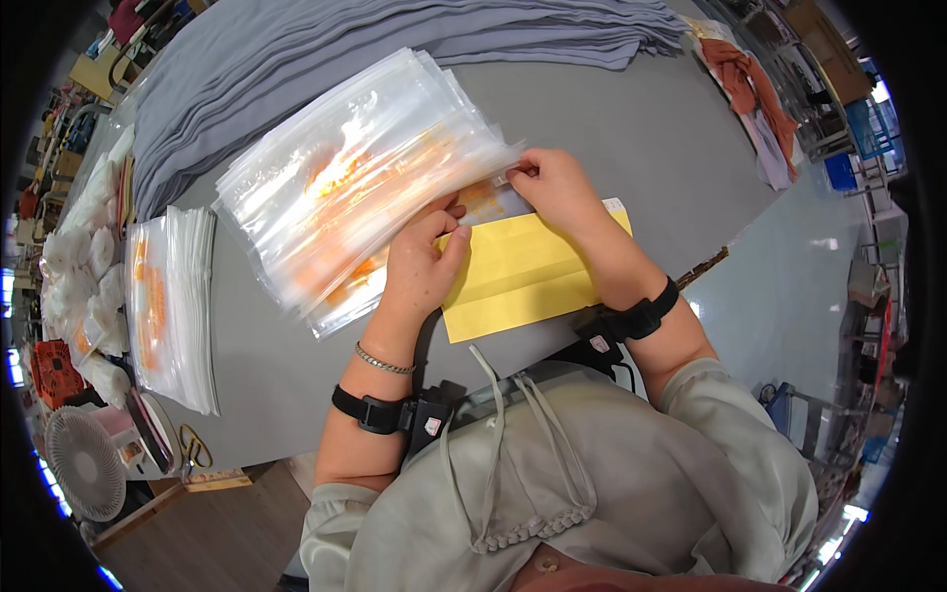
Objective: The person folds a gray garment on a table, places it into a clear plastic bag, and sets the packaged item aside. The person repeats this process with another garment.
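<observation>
A stack of clear plastic bags (345, 168) with orange printing lies on the grey table before me. My right hand (557, 189) pinches a bag's corner at the stack's right end between thumb and fingers. At the stack's near edge, my left hand (422, 261) has its fingers curled at the bags' edge, the thumb on the near side; part of its grip is hidden. A yellow sheet (533, 271) with crease lines lies between my forearms, under my right wrist. Beyond its far edge, part of a bag with orange print shows between my hands.
Folded grey-blue fabric (395, 39) runs along the table's far side. Another stack of plastic bags (170, 306) lies at left, beside white plastic-wrapped bundles (89, 276). A fan (87, 462) and scissors (194, 447) are near left. Rust-coloured fabric (755, 84) lies far right.
</observation>
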The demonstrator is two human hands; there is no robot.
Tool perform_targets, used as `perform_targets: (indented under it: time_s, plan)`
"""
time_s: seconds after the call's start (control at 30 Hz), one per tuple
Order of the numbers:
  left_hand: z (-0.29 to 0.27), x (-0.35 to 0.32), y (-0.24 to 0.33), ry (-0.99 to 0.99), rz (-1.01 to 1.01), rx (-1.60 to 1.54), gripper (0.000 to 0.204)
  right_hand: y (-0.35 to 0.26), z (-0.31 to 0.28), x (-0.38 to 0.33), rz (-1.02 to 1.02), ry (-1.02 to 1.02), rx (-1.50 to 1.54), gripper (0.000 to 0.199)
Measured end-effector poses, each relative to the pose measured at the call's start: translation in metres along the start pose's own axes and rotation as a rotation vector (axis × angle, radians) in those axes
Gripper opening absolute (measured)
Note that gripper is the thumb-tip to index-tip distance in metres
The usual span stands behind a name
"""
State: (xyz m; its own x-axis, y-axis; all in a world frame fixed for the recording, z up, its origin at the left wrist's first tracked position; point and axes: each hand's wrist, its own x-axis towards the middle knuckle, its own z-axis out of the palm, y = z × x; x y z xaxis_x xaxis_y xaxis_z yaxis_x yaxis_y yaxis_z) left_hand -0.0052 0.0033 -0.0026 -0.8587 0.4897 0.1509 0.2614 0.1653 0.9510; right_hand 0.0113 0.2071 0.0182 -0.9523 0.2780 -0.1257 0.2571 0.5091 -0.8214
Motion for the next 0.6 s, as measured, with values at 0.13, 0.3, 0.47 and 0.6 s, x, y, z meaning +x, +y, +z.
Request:
perform_targets:
  time_s: [0.13, 0.3, 0.47, 0.6]
  plan:
    - [0.000, 0.000, -0.001, -0.002, 0.018, -0.020, 0.013, 0.003, -0.011, -0.009, -0.067, -0.074, -0.093, 0.028]
    - [0.000, 0.001, -0.001, -0.011, 0.005, 0.005, 0.013, 0.002, -0.010, -0.014, -0.155, 0.035, -0.321, 0.045]
    - [0.000, 0.000, -0.001, -0.009, 0.006, 0.022, 0.013, 0.002, 0.000, -0.009, -0.194, 0.152, -0.388, 0.050]
    - [0.000, 0.000, -0.003, -0.020, 0.020, 0.024, 0.013, 0.004, 0.003, -0.004, -0.142, 0.238, -0.432, 0.048]
